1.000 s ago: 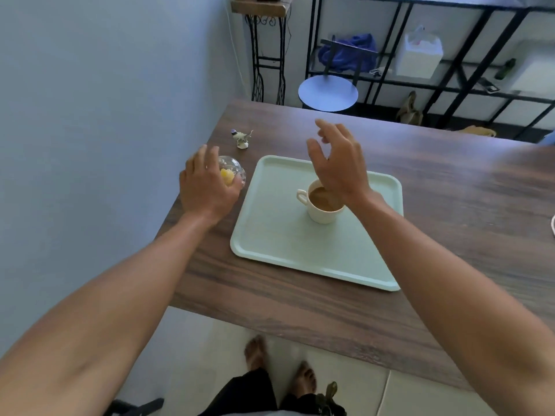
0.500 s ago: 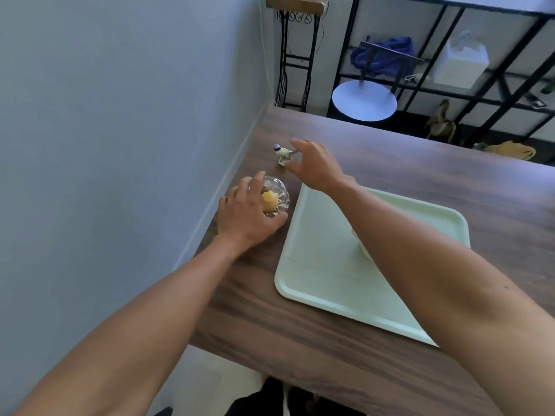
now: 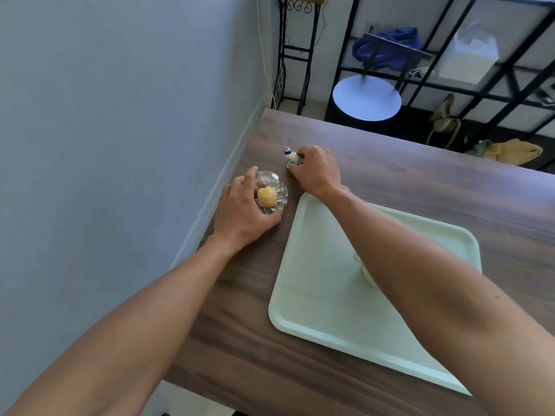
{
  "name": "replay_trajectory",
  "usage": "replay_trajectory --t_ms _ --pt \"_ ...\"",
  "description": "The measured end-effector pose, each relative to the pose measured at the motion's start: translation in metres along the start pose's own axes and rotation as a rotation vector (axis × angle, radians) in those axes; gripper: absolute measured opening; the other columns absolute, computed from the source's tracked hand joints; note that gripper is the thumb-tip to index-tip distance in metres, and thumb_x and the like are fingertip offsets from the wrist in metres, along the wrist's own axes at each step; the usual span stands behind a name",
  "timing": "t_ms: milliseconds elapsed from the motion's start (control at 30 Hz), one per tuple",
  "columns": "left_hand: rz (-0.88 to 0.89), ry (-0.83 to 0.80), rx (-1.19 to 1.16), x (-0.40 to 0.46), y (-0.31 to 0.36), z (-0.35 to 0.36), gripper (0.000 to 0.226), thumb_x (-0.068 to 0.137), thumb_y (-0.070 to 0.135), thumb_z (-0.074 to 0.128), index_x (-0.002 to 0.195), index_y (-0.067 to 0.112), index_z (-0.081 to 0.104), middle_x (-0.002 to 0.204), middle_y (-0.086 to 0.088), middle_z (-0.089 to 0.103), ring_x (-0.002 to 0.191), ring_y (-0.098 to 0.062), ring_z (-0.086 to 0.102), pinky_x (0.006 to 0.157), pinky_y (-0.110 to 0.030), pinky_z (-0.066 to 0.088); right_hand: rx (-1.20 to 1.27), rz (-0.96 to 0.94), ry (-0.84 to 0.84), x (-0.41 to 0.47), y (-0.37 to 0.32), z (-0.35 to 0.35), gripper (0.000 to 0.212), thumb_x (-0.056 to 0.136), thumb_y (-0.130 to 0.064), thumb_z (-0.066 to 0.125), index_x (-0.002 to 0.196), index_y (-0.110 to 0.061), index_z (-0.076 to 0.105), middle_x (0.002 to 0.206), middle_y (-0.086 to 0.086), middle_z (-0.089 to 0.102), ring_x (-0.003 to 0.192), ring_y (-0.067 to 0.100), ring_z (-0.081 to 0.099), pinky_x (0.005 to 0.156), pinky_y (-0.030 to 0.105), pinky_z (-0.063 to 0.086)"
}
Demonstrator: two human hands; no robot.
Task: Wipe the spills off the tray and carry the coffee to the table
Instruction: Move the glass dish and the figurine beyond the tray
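**Hands on table ornaments, coffee waiting on the tray**

At the left, the left hand (image 3: 240,214) is cupping a glass dish (image 3: 270,193) with something yellow in it, fingers wrapped around its near side. Just right and farther off, the right hand (image 3: 315,172) is pinching a small figurine (image 3: 290,157). Right again, the pale green tray (image 3: 324,295) is lying on the wooden table (image 3: 240,340); the cup (image 3: 365,270) is sitting mostly hidden behind the right forearm. No cloth is showing, so wiping and carrying both seem still ahead.
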State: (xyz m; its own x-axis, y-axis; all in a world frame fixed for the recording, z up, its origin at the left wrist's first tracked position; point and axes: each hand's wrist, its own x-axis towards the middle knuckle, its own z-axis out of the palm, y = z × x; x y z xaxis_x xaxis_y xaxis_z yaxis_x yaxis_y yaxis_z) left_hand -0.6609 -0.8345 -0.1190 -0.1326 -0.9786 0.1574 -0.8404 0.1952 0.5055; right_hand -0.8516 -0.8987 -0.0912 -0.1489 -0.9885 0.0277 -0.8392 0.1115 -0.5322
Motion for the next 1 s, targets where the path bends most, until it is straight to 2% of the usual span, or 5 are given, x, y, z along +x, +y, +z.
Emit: replay_trajectory --t_ms 133,267,567,800,1000 --pt "-0.008 -0.03 -0.03 0.036 0.007 0.008 0.105 0.067 0.06 0.08 0.152 0.02 0.033 0.134 -0.012 0.055 0.121 -0.036 0.052 0.1 -0.043 0.046 -0.016 0.105 0.052 0.012 0.02 -0.012 0.02 0.088 -0.029 0.067 0.096 -0.011 0.069 0.095 0.013 0.069 0.086 0.035 0.062 0.065 0.035 0.043" --pt "0.008 -0.06 -0.042 0.073 0.014 0.019 0.108 0.065 0.061 0.08 0.152 0.019 0.031 0.133 -0.014 0.055 0.121 -0.036 0.052 0.1 -0.043 0.045 -0.029 0.177 0.102 0.023 0.038 -0.022 0.024 0.09 -0.029 0.066 0.101 -0.009 0.069 0.1 0.016 0.07 0.092 0.038 0.064 0.071 0.039 0.048" --pt "0.07 -0.09 -0.074 0.133 0.029 0.037 0.111 0.067 0.06 0.082 0.153 0.014 0.03 0.133 -0.015 0.056 0.123 -0.036 0.053 0.102 -0.045 0.047 -0.008 0.315 0.22 0.032 0.064 -0.031 0.026 0.091 -0.031 0.066 0.102 -0.007 0.062 0.101 0.016 0.069 0.092 0.038 0.064 0.069 0.036 0.042" --pt "0.096 -0.083 -0.108 0.15 0.04 0.047 0.109 0.068 0.056 0.081 0.152 0.011 0.03 0.134 -0.017 0.056 0.124 -0.037 0.053 0.102 -0.044 0.047 0.027 0.353 0.274 0.029 0.076 -0.037 0.024 0.09 -0.028 0.066 0.099 -0.007 0.059 0.099 0.015 0.068 0.09 0.036 0.063 0.068 0.035 0.04" --pt "0.109 -0.086 -0.112 0.158 0.039 0.053 0.112 0.067 0.059 0.079 0.152 0.009 0.027 0.137 -0.018 0.055 0.126 -0.037 0.052 0.103 -0.044 0.045 0.033 0.336 0.305 0.027 0.08 -0.037 0.024 0.091 -0.027 0.07 0.1 -0.008 0.06 0.095 0.011 0.068 0.081 0.026 0.057 0.068 0.032 0.038"
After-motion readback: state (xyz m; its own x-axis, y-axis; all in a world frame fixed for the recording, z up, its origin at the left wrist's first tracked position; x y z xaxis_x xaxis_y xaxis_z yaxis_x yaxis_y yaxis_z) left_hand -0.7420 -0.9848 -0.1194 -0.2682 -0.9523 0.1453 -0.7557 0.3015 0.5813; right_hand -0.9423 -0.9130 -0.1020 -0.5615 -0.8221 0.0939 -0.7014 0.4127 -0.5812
